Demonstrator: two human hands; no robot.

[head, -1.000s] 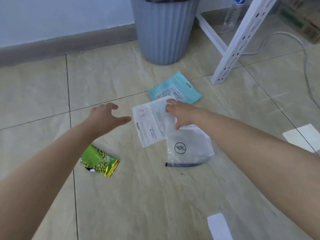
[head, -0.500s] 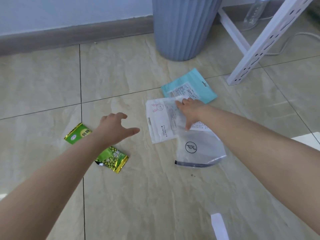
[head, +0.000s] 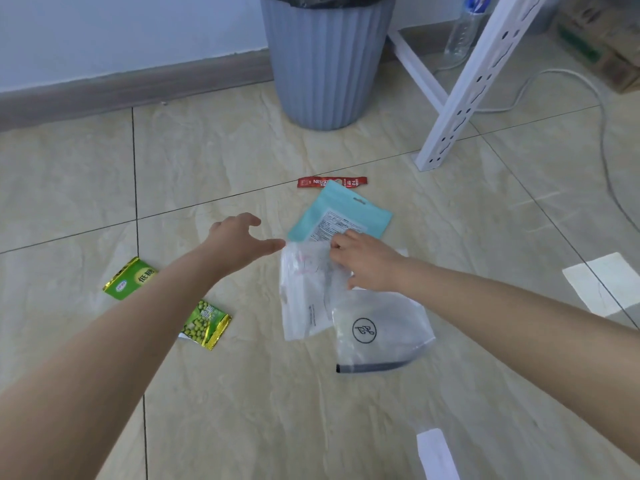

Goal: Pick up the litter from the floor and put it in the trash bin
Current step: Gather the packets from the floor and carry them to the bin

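Observation:
Litter lies on the tiled floor in front of a grey ribbed trash bin (head: pixel 325 64) with a black liner. My right hand (head: pixel 363 263) pinches the top edge of a white plastic pouch (head: pixel 304 299), whose upper part is lifted and blurred. Under it lie a teal pouch (head: pixel 346 213) and a clear zip bag (head: pixel 381 330) with a round logo. A red coffee stick sachet (head: pixel 332 182) lies behind the teal pouch. My left hand (head: pixel 239 242) hovers open just left of the white pouch. Two green snack packets (head: pixel 131 278) (head: pixel 206 322) lie to the left, partly hidden by my left arm.
A white perforated shelf leg (head: pixel 464 88) stands right of the bin, with a clear plastic bottle (head: pixel 462 29) behind it. A grey cable (head: pixel 602 133) curves over the floor at right near cardboard boxes (head: pixel 602 39). White paper patches (head: pixel 602 282) (head: pixel 436 452) lie on the tiles.
My right hand has closed on the white pouch and begun lifting its top edge. My left hand has moved toward the pouch. The view has tilted up, and the red sachet has come into sight.

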